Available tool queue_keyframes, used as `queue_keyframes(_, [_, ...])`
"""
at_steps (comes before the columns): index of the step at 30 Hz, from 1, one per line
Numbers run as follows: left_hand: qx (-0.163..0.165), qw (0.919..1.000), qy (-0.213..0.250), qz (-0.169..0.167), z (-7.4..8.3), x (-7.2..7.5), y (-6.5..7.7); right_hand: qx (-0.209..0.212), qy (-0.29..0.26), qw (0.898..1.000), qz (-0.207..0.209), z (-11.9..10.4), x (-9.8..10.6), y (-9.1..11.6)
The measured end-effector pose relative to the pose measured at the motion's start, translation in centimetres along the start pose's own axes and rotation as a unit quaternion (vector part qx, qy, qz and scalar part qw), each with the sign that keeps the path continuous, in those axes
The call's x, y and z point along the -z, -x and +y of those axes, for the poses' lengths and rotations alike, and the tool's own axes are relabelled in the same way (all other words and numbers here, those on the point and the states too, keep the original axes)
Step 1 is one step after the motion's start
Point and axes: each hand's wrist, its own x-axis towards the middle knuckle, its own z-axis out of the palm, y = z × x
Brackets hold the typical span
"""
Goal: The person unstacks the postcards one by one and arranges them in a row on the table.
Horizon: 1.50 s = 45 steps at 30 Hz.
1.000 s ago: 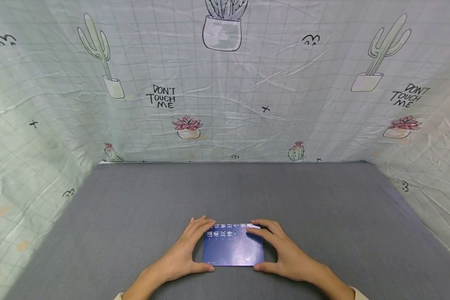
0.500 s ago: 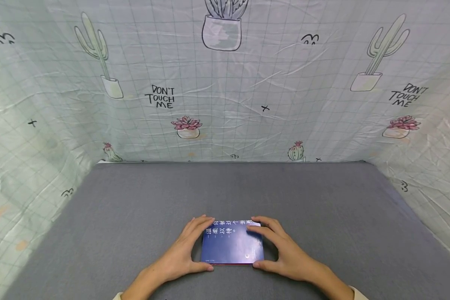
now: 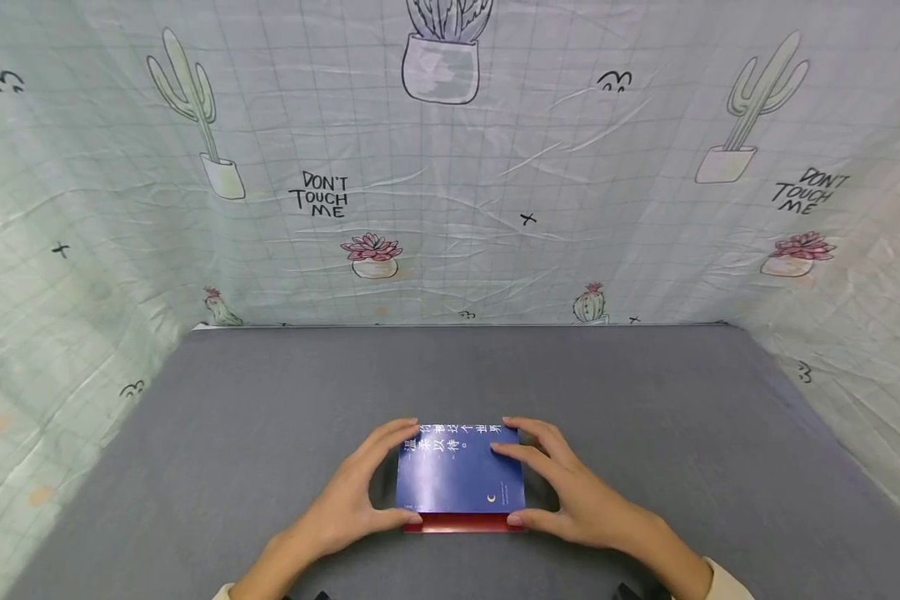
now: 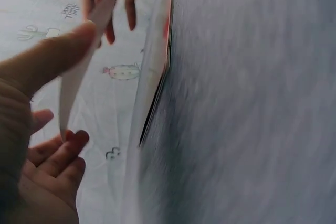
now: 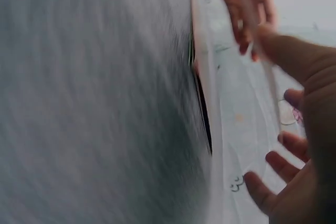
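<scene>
A blue postcard-like card (image 3: 457,475) with white lettering and a small moon is held level between both hands, off the table. My left hand (image 3: 352,492) holds its left end, thumb at the near edge and fingers at the far edge. The right hand (image 3: 577,496) grips the right end the same way, its index finger lying over the top. Below the card, a red surface (image 3: 461,523) shows along the near side. In the left wrist view the raised card (image 4: 79,85) is seen from its pale underside, apart from a thin flat stack (image 4: 167,51) on the table.
A grey cloth-covered table (image 3: 465,375) spreads around the hands. Behind it and at both sides hangs a pale grid-patterned curtain (image 3: 450,167) printed with cacti. Dark objects (image 3: 630,592) poke in at the bottom edge of the head view.
Both hands have raised the blue card and shifted it slightly away from the body. The red surface beneath it, hidden a second ago, now shows as a strip.
</scene>
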Motion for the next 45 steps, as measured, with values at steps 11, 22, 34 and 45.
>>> queue_keyframes(11, [-0.008,0.9998,-0.015,0.006,-0.1,2.1,-0.5,-0.014,0.008,1.0,-0.019,0.1,0.5,-2.1])
queue_keyframes(22, [0.03,0.9978,-0.015,0.058,0.7,4.2,-1.2,-0.009,0.004,1.0,0.008,0.4,0.2,-5.5])
queue_keyframes(34, [0.061,0.9956,-0.016,0.07,-2.3,6.7,-1.6,-0.03,0.006,0.999,0.009,0.4,-0.8,-8.8])
queue_keyframes(45, [0.102,0.9906,-0.029,0.086,-3.7,8.6,-2.1,-0.053,-0.016,0.998,-0.002,0.5,-1.9,-12.6])
